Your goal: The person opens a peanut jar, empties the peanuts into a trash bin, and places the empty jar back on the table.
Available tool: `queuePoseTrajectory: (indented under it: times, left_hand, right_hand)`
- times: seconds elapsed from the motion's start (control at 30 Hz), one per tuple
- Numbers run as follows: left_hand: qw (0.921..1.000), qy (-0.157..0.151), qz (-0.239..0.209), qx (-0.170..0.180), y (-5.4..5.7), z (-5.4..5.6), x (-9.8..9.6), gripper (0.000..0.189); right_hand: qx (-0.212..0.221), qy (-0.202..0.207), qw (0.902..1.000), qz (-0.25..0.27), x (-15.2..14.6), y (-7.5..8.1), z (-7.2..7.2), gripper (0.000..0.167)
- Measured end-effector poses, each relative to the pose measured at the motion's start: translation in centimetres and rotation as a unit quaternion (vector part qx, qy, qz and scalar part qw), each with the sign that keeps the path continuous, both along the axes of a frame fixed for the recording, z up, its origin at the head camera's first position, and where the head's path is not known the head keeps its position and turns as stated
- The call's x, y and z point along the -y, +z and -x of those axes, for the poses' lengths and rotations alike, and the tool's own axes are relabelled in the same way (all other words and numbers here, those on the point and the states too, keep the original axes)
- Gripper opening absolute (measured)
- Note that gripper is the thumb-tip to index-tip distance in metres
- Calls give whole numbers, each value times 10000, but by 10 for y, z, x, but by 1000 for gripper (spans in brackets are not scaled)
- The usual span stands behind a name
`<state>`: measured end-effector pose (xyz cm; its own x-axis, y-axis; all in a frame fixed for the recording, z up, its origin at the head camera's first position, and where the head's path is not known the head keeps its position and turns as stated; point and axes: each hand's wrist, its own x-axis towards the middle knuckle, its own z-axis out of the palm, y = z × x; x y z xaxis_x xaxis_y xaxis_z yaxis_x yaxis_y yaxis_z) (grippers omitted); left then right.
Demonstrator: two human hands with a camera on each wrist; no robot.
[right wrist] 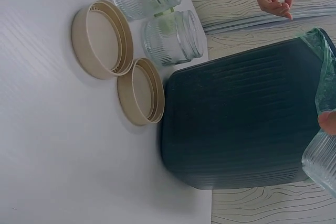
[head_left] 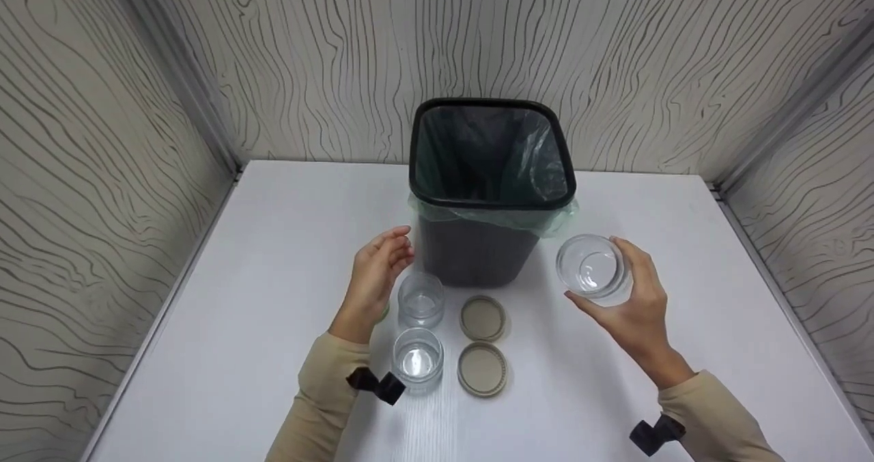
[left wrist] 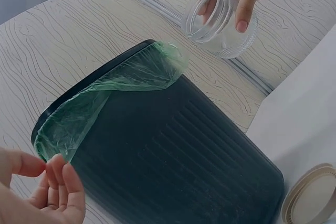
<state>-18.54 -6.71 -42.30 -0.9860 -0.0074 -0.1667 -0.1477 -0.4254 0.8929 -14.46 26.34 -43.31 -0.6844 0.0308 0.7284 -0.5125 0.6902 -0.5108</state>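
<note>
My right hand (head_left: pixel 638 305) grips a clear glass jar (head_left: pixel 588 266) around its side, right of the dark bin; the jar's open mouth shows in the left wrist view. My left hand (head_left: pixel 377 271) hovers left of the bin with loosely bent fingers and nothing held in them. Below it, two more lidless glass jars, a farther one (head_left: pixel 420 297) and a nearer one (head_left: pixel 417 359), stand upright on the table. Beside them two beige screw lids, one farther (head_left: pixel 483 318) and one nearer (head_left: pixel 483 369), lie with their hollow sides up.
A dark ribbed bin (head_left: pixel 471 250) with a thin green bag (left wrist: pixel 131 74) folded over its rim stands at the back of the white table (head_left: pixel 287 243). Patterned panels (head_left: pixel 307 59) enclose the back and sides. Something small and green (right wrist: pixel 167 23) shows behind the standing jars.
</note>
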Motion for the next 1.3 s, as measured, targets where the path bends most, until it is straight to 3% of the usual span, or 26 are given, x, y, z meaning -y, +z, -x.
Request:
queuePoseTrajectory:
  times: [0.3,0.6,1.0,1.3]
  left_hand:
    - [9996,-211,206,-21,-10,-7,1,26]
    - [9985,-63,538,0,-23,-11,2,27]
    - [9830,-57,1803,-350,-38,-15,4,30]
    - [9776,-172,2079,-267,-45,-17,10,33]
  right_hand:
    - [132,-37,9999,-9,1,-9,-2,93]
    - [341,33,9994,40,2,-19,-6,98]
    - [250,141,9994,206,3,-38,-9,96]
    - [596,85,9981,144,4,-52,-13,96]
